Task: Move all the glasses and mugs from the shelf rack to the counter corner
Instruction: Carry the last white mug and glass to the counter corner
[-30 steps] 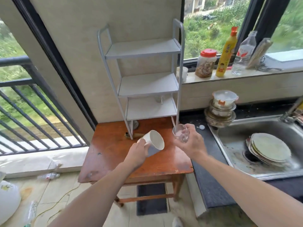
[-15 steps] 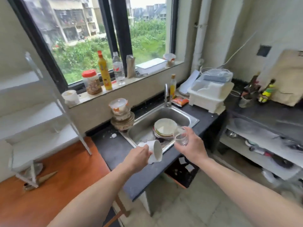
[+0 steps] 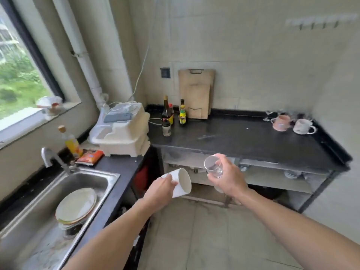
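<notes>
My left hand (image 3: 159, 191) grips a white mug (image 3: 182, 185), tipped on its side with its mouth turned right. My right hand (image 3: 227, 181) holds a clear glass (image 3: 212, 165), tilted, mouth toward me. Both hands hover over the floor in front of the black counter (image 3: 243, 141). At the counter's far right corner stand a pink mug (image 3: 281, 123) and a white mug (image 3: 303, 126), with blurred glassware behind them. The shelf rack is out of view.
A steel sink (image 3: 58, 201) with stacked plates (image 3: 76, 206) lies at lower left, beside a tap (image 3: 52, 157). A white dish rack (image 3: 124, 133) sits in the counter's left corner. Sauce bottles (image 3: 174, 115) and cutting boards (image 3: 196, 94) stand against the back wall.
The view has swung right, from the shelf rack past the sink to the black counter. Both hands kept hold of the white mug and the glass and travelled with it.
</notes>
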Demonstrator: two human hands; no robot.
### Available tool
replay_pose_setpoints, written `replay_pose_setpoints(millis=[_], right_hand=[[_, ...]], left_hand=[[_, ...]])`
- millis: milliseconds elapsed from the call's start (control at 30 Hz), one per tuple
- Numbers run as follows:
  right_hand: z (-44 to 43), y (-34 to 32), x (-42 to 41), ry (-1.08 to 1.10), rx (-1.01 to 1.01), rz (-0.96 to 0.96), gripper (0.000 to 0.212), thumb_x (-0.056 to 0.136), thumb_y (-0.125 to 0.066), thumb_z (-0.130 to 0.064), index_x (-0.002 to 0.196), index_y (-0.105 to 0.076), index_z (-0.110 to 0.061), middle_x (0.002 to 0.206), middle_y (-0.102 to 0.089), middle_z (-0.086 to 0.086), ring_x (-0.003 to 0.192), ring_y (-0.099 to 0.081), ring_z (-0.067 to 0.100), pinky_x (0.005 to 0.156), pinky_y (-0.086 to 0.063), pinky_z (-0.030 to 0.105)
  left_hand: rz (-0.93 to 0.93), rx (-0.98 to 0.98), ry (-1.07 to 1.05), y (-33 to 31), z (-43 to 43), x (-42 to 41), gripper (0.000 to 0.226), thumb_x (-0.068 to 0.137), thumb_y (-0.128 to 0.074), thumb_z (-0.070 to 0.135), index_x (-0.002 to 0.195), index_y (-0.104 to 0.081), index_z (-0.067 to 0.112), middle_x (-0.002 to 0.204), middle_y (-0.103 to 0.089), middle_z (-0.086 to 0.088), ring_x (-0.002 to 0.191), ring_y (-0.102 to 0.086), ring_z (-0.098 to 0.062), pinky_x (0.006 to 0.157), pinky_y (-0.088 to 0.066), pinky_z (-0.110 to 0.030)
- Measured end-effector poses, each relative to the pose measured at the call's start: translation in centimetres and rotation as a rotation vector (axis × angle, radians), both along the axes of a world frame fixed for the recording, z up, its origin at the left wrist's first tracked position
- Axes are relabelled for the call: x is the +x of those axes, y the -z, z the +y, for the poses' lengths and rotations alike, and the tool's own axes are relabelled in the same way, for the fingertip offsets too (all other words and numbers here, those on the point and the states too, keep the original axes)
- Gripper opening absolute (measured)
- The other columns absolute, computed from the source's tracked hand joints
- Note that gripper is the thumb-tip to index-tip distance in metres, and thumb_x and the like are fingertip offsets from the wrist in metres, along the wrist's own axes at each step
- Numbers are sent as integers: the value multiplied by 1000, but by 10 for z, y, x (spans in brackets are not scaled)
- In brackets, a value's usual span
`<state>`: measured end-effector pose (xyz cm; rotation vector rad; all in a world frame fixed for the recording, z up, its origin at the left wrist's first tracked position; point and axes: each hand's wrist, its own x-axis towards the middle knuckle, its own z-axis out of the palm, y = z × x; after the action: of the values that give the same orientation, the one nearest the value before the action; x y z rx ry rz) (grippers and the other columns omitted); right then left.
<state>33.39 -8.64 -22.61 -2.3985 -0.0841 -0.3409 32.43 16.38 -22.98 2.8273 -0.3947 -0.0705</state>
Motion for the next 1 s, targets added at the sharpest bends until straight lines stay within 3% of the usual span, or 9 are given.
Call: replay_pose_setpoints(millis=[100,300,467,567,667,800,900,1000], right_hand=[[-56,3,28,91,22,-10,56,72,-72,-35,122,-46,-34,102,-61,-10,81,-52,13,69,-36,25],[-151,22,96,286,57,11,58,71,-73,-36,122,-44,-36,104,-56,-14,86,-54,13,71,-39,27],[-221,21,153,501,87,17,63,70,-77,-40,123,-43,-37,104,-55,-13,89,-55,12,74,-40,27],[-260,17,174,605,132,9,64,70,-78,-41,122,-42,-39,104,-55,-13,90,-55,12,75,-41,28],[-305,19,185,705,169,34,63,71,-78,-40,122,-41,-40,104,-56,-13,92,-56,12,75,-42,27],[-365,27,199,806,187,60,62,70,-78,-41,121,-43,-40,105,-57,-14,92,-57,14,74,-43,29],[-420,40,221,833,204,86,60,70,-77,-41,121,-45,-39,106,-57,-14,93,-57,15,78,-50,35],[-475,54,251,838,215,94,60,70,-76,-41,121,-44,-39,105,-57,-13,91,-58,16,76,-47,33]], left_hand=[[27,-36,59,-1,-56,52,27,99,-36,26,100,-53,5,89,-57,-17,87,-58,-38,70,-42,-43],[122,-107,145,11,-153,173,29,100,-34,32,102,-51,8,100,-63,-14,85,-56,-30,74,-48,-43],[155,-175,258,5,-229,270,26,100,-34,32,90,-44,11,92,-58,-15,77,-50,-30,67,-41,-41],[167,-193,322,0,-281,319,27,101,-33,33,101,-49,12,98,-59,-11,84,-55,-28,73,-48,-41],[211,-240,365,3,-339,356,27,101,-34,32,104,-51,11,102,-60,-10,83,-57,-24,72,-51,-38],[298,-309,401,15,-408,391,26,101,-34,31,93,-51,13,97,-60,-8,72,-52,-13,58,-40,-25],[363,-339,396,28,-469,416,28,100,-34,29,91,-52,8,93,-59,-10,73,-51,-17,58,-38,-27],[428,-365,338,40,-524,440,30,101,-34,26,90,-51,4,91,-58,-11,74,-49,-19,59,-37,-29]])
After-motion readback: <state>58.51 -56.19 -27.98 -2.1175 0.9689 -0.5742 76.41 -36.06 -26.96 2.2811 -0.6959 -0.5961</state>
